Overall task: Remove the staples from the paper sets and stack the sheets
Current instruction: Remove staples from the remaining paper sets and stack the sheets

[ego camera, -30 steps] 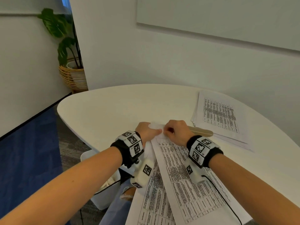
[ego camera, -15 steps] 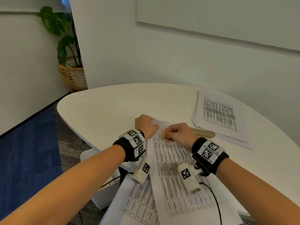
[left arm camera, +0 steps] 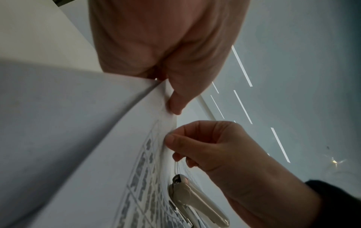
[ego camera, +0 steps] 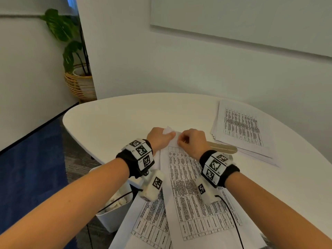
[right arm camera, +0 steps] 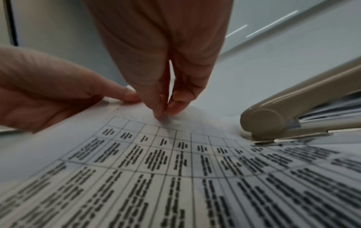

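Pinching paper set corner, left hand; right hand fingertips nipped at its top edge.

Head view from above; both wrist views close on paper set

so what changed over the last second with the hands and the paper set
The right hand drew back a little from the top corner, then returned; it now pinches at the top edge of the paper set. The left hand still holds the corner. The stapler, the stack and the table stayed put.
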The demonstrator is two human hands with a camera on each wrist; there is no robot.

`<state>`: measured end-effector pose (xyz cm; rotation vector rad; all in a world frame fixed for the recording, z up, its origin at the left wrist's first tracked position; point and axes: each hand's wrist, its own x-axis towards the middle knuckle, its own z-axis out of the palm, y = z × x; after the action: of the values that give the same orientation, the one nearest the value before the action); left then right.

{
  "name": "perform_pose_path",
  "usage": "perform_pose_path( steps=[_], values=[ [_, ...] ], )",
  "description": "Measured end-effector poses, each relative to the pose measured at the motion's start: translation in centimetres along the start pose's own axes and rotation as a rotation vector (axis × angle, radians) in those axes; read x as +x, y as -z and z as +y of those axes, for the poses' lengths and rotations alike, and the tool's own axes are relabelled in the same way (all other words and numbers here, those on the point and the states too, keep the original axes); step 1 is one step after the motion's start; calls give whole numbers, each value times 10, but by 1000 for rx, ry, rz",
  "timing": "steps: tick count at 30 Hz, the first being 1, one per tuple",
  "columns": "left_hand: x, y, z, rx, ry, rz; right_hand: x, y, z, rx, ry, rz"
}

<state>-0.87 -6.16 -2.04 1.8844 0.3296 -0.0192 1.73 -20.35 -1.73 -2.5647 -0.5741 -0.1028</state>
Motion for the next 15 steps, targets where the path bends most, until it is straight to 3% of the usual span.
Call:
perform_pose_path(
  steps=[4, 8, 15],
  values=[
    [1, -1, 0, -1, 1, 16, -1, -3, 4, 9, 92, 83],
    [4, -2, -2, -15, 26, 31, -3, -4, 6, -61, 231, 61],
    [4, -2, -4, -17, 39, 20, -5, -7, 5, -113, 235, -22]
  ],
)
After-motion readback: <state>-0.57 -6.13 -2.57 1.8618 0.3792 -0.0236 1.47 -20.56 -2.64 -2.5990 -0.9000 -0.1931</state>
